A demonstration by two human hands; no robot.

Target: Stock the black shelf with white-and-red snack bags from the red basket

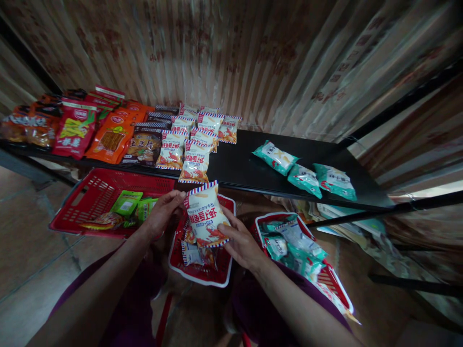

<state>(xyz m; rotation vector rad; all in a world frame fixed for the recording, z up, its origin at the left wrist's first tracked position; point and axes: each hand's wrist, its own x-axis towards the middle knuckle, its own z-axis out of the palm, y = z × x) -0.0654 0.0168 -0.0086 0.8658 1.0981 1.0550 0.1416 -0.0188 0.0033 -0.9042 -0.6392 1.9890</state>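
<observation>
Between my two hands is a white snack bag (pixel 205 217) with red lettering and striped edges, held upright above the middle basket. My left hand (pixel 164 209) pinches its upper left corner. My right hand (pixel 240 238) grips the lower right side, thumb on the front. Below it, the red middle basket (pixel 231 270) with a white rim contains more bags of the same kind (pixel 193 255). Just beyond, several matching bags (pixel 195 161) stand in rows on the black shelf (pixel 235 164).
Left on the shelf are orange packs (pixel 112 137), a pink pack (pixel 74 127) and brown packs (pixel 142 144). Three teal bags (pixel 277 158) lie at its right. A red basket (pixel 90 193) holds green packs (pixel 126 203); another basket (pixel 340 289) holds teal bags. Black metal bars (pixel 415 205) frame the right.
</observation>
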